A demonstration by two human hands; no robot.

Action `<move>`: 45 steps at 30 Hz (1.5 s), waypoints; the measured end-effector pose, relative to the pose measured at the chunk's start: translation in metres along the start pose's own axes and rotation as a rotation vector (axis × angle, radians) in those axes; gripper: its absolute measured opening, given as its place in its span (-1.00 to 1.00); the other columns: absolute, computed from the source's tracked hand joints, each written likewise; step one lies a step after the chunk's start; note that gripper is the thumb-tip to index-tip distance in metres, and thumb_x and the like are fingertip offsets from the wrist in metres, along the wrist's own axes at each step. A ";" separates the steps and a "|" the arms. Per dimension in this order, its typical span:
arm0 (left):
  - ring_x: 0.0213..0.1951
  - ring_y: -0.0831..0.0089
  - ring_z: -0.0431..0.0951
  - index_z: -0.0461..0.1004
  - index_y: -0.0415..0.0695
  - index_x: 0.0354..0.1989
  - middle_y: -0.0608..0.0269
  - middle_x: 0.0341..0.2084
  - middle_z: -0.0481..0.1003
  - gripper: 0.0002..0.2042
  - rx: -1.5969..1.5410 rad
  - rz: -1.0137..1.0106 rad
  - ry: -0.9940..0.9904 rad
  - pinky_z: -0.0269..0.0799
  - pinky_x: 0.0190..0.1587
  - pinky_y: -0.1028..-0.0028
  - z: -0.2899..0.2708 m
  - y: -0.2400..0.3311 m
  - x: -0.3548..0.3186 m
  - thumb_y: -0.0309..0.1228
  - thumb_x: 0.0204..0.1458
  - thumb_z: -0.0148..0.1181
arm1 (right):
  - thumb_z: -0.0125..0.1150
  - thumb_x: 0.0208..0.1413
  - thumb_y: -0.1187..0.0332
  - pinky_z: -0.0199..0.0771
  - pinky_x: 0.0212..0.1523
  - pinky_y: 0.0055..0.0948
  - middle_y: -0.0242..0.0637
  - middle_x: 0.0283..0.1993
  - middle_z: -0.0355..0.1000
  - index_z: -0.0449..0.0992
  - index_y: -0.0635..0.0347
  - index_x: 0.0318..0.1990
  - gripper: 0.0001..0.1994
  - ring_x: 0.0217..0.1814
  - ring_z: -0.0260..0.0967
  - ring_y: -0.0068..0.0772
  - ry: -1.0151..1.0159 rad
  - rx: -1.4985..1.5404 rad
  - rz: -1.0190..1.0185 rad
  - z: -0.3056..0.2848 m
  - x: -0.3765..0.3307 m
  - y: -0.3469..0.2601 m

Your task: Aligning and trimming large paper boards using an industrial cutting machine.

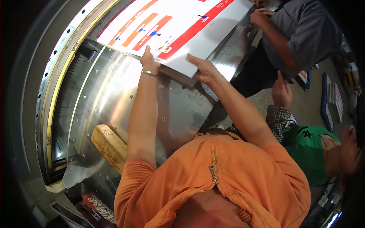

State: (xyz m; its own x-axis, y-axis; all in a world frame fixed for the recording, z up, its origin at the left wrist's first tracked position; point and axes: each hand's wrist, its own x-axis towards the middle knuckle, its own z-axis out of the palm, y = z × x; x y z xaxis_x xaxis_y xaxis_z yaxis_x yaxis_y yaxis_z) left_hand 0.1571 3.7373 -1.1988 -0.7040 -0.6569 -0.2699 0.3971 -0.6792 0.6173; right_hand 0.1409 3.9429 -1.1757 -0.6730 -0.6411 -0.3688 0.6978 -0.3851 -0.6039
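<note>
A stack of large white printed sheets (178, 62) with red and orange bands lies on the metal table (167, 121), its near corner toward me. My left hand (149, 62) grips the stack's near edge, thumb on top, the other fingers mostly hidden; a metal bracelet (149, 73) circles that wrist. At the near right corner, my right hand (204, 69) is closed on the same stack. Its thumb rests on the upper face and its fingers go underneath.
A worn wooden block (108, 146) lies on the table by my left forearm. Along the left runs a curved-looking machine frame with a yellow edge (72, 53). At right stand a person in a grey shirt (300, 30) and one in green (308, 152), whose hand (281, 93) is raised.
</note>
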 end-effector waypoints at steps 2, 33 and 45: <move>-0.06 0.03 0.44 0.17 -0.41 0.03 -0.05 -0.05 0.34 -0.66 0.031 -0.002 0.122 0.43 -0.04 0.01 -0.005 0.002 0.000 -0.44 0.16 -0.07 | 0.19 0.04 0.46 0.51 -0.12 -0.33 -0.08 -0.07 0.39 0.31 0.45 -0.01 -0.62 -0.11 0.42 -0.23 0.068 -0.087 -0.056 -0.001 -0.009 0.005; -0.12 0.07 0.49 0.23 -0.52 -0.03 -0.10 -0.07 0.38 -0.69 0.279 0.077 0.070 0.50 -0.09 0.09 -0.023 -0.002 0.029 -0.54 0.10 -0.07 | 0.21 0.02 0.43 0.48 -0.07 -0.31 0.00 -0.05 0.39 0.31 0.56 -0.01 -0.58 -0.07 0.42 -0.15 0.097 -0.179 -0.197 -0.013 0.010 0.009; 0.00 0.19 0.41 0.18 -0.40 0.06 -0.06 0.00 0.32 -0.61 0.289 0.103 -0.097 0.34 0.06 0.23 -0.040 0.024 0.007 -0.54 0.06 0.05 | 0.22 0.06 0.25 0.55 -0.20 -0.26 -0.03 -0.14 0.42 0.34 0.44 -0.04 -0.56 -0.16 0.44 -0.19 -0.119 -0.222 -0.002 -0.044 -0.001 -0.011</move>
State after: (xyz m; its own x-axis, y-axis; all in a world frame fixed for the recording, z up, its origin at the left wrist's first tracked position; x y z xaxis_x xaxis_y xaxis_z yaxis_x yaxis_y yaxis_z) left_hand 0.1853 3.7027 -1.2156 -0.7272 -0.6737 -0.1317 0.2955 -0.4803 0.8258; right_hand 0.1232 3.9768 -1.2002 -0.6317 -0.7193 -0.2892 0.6163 -0.2396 -0.7502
